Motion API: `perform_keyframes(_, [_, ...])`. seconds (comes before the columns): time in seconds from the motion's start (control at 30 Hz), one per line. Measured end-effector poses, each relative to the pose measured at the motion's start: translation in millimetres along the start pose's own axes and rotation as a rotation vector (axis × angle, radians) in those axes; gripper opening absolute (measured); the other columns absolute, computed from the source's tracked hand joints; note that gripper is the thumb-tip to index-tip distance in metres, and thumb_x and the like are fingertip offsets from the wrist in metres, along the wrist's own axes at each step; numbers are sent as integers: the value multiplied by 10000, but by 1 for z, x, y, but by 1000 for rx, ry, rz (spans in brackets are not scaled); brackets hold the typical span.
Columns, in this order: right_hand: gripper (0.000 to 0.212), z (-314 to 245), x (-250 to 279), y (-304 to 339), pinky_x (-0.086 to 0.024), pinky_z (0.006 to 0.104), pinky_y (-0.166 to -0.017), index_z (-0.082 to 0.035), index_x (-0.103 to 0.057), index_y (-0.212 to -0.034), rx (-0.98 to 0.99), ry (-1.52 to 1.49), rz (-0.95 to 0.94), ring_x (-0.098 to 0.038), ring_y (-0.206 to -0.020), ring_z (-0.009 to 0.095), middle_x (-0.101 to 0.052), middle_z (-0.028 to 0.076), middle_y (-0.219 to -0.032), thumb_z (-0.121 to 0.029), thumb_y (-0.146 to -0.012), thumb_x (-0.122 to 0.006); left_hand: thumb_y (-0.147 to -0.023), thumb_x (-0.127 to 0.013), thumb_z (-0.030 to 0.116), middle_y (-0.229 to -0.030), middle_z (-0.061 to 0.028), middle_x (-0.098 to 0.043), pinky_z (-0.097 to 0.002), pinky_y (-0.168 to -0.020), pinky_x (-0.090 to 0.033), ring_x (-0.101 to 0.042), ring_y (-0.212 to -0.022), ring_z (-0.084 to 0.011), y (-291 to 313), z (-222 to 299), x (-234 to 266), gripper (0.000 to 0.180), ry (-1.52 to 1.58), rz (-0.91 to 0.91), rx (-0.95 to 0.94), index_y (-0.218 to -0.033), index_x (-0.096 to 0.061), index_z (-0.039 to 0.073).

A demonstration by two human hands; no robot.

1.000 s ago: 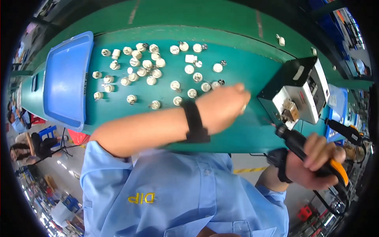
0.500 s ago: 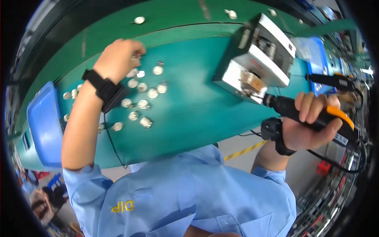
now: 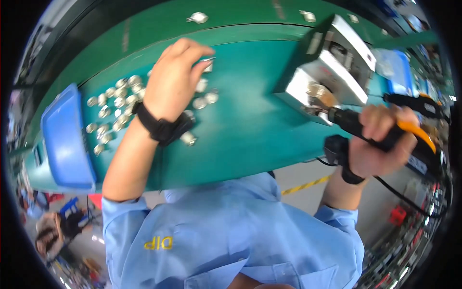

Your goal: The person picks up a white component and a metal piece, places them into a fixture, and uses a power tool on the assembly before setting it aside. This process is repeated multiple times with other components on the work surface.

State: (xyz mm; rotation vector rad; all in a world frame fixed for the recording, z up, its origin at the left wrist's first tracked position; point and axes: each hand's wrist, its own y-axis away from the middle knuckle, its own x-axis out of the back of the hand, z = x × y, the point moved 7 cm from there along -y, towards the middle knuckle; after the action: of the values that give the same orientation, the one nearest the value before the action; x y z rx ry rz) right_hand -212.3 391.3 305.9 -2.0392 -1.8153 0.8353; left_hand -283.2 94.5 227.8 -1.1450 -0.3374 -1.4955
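Note:
My right hand point(image 3: 380, 144) is wrapped round a black and orange electric screwdriver point(image 3: 346, 123). The driver's tip meets a small metal and tan piece point(image 3: 322, 96) seated in the front of a white and dark box-shaped fixture point(image 3: 308, 79). Over the mat, my left hand point(image 3: 175, 77) has thumb and forefinger closed round a small silvery part point(image 3: 208, 66), partly hidden and blurred. Several similar round silvery parts point(image 3: 211, 96) lie beside and under that hand, and a larger group point(image 3: 120, 91) is spread to its left.
A blue tray point(image 3: 67, 139) stands at the left end of the green mat point(image 3: 240, 144). Behind the fixture, at right, are a blue bin point(image 3: 402, 72) with clear plastic and a second black driver point(image 3: 414, 103). Single silvery parts point(image 3: 198, 18) sit on the far ledge. A dark cable point(image 3: 394, 190) hangs at right.
My left hand has moved right across the mat relative to the parts, uncovering the group at left. The view has shifted a little. The right hand still holds the screwdriver at the fixture.

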Motion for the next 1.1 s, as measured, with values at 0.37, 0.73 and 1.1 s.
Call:
perform_keyframes(0.37, [427,-9,6,1,-320,264,-555,-51,-505,-1132,6,-125,-158,-437,-555,100,-467,-2,-647,-436,-948,-478,-789,-697,126,-931,-120,-627,-404,-834,-469,-578,-944,-324,11,-24,21,213,-69,-172,102,-985,-654,53])
perform_keyframes(0.73, [459,-20,-2,-4,-360,292,-555,-38,-477,-1111,50,-62,-83,-440,-535,124,-461,14,-623,-468,-949,-470,-800,-670,90,-997,-172,-591,-436,-788,-502,-614,-916,-367,-17,-18,-30,224,-146,-369,112,-1014,-634,38])
perform_keyframes(1.1, [450,-7,-4,-7,-377,299,-513,-50,-452,-1078,-13,-30,-65,-446,-474,146,-452,24,-581,-481,-948,-469,-757,-729,90,-952,-105,-566,-368,-726,-483,-590,-848,-286,63,78,-65,282,220,-482,20,-1015,-618,68])
